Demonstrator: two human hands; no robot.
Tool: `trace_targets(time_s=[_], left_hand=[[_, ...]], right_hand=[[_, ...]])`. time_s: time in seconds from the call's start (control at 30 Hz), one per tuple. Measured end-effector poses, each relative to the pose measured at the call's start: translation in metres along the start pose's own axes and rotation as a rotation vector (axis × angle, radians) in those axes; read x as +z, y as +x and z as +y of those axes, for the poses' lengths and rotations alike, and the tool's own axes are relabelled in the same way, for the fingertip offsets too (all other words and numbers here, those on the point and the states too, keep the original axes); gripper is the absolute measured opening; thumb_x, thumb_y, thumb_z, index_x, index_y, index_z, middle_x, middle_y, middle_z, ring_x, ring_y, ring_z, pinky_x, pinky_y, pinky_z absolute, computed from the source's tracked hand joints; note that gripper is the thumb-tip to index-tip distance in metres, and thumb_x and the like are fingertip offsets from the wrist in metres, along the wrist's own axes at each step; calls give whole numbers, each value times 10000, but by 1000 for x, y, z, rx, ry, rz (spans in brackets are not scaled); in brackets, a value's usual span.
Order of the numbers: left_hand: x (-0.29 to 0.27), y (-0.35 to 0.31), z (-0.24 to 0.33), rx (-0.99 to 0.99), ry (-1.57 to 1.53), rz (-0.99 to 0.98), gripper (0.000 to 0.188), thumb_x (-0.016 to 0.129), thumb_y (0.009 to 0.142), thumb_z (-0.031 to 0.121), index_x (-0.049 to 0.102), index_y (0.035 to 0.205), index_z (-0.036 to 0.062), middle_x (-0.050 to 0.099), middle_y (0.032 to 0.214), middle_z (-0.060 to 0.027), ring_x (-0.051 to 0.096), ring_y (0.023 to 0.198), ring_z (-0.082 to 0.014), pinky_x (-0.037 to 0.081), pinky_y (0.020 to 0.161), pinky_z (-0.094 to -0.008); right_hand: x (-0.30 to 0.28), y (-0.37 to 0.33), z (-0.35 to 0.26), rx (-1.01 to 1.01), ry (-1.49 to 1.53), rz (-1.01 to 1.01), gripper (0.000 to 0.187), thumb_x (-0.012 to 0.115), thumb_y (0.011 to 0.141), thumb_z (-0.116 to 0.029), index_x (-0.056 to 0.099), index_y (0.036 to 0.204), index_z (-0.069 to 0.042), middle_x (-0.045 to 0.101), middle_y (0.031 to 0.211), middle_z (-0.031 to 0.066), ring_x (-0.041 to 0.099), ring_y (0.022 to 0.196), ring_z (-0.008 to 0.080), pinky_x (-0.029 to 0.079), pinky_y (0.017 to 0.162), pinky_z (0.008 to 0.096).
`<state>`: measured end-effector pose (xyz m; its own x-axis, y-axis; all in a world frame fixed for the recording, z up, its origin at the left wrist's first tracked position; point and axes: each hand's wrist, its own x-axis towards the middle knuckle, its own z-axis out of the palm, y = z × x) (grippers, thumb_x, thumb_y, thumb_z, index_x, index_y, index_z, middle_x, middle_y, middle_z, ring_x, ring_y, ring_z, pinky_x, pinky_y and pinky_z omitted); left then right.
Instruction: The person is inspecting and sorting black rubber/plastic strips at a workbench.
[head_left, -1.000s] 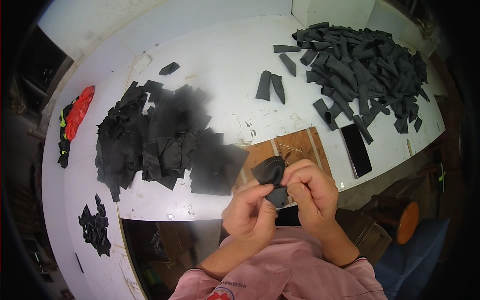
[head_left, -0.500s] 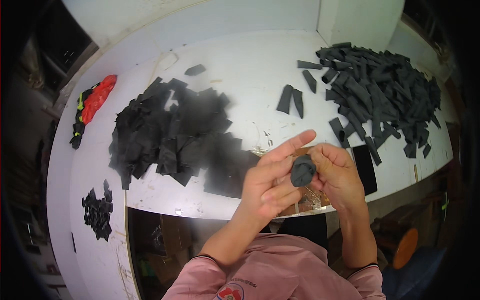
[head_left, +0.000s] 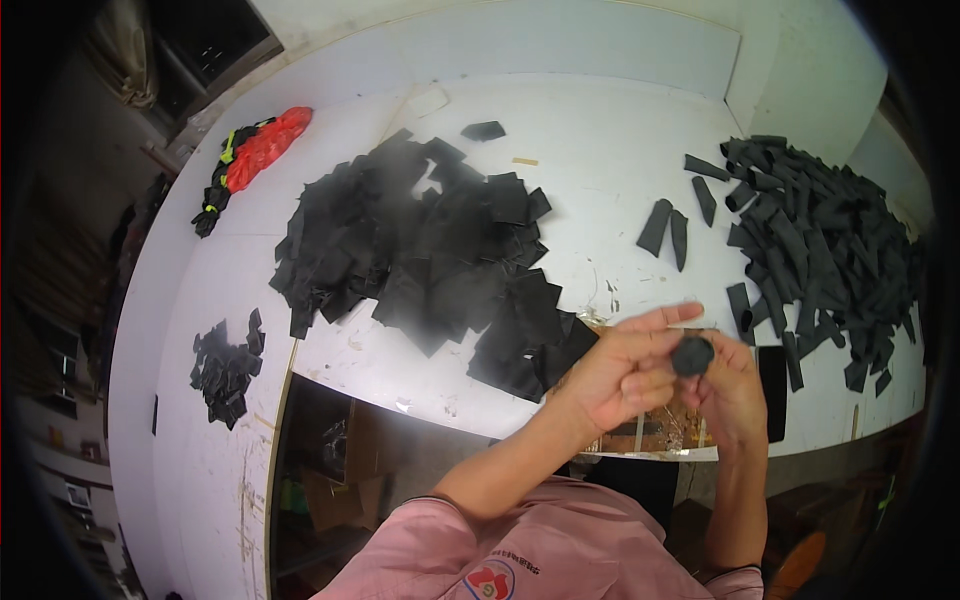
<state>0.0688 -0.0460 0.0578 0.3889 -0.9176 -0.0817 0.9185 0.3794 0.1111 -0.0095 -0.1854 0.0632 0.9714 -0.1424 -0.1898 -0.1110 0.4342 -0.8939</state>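
Head view: both bare hands come together over the front edge of the white counter (head_left: 590, 120), with a dark grey fabric tube (head_left: 692, 356) between them. The tube points its rounded end toward the camera, so its length is hidden. The right hand (head_left: 735, 385) has its grip closed on the tube, thumb and fingers bent around its right side. The left hand (head_left: 630, 370) lies along the opposite side, index finger stretched out past the tube and the lower fingers loosely curled; its fingertips are at the tube's edge, but whether that grip has hold of it I cannot tell.

Below the hands, a brown board (head_left: 640, 432) with strips of tape lies at the counter's edge. A black phone (head_left: 771, 390) is just beside the right hand, partly covered by it. To the left spreads a broad heap of flat black fabric pieces (head_left: 400, 245), its nearest ones close to the left forearm. At the right is a large pile of dark grey tubes (head_left: 830, 240), with two loose tubes (head_left: 655, 228) side by side near it. Farther left are a red plastic bag (head_left: 270, 150) and a small pile of black scraps (head_left: 228, 370).
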Motion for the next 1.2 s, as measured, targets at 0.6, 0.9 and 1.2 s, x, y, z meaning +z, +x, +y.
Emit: trace_targets(time_s=[0.6, 0.9, 1.2], left_hand=[[-40, -20, -24, 282, 691, 166, 339, 515, 836, 44, 419, 1160, 34, 517, 717, -23, 411, 486, -55, 332, 444, -175], [-10, -8, -20, 929, 1427, 20, 105, 601, 759, 22, 578, 848, -30, 593, 925, -109, 544, 854, -207, 423, 752, -287], [-39, -12, -35, 761, 935, 155, 121, 591, 796, 42, 546, 892, -16, 587, 920, -129, 554, 831, -176, 439, 774, -290]], right_hand=[[-24, 8, 46, 27, -54, -50, 135, 521, 860, -164, 544, 785, -55, 507, 665, -27, 453, 550, 44, 357, 479, 171], [-1, -14, 7, -680, -818, 138, 208, 612, 761, -212, 538, 795, -21, 523, 752, 63, 502, 655, 157, 397, 540, 277], [-13, -8, 24, -753, -1345, 70, 196, 651, 678, -161, 503, 635, -40, 492, 630, 81, 514, 592, 247, 412, 497, 340]])
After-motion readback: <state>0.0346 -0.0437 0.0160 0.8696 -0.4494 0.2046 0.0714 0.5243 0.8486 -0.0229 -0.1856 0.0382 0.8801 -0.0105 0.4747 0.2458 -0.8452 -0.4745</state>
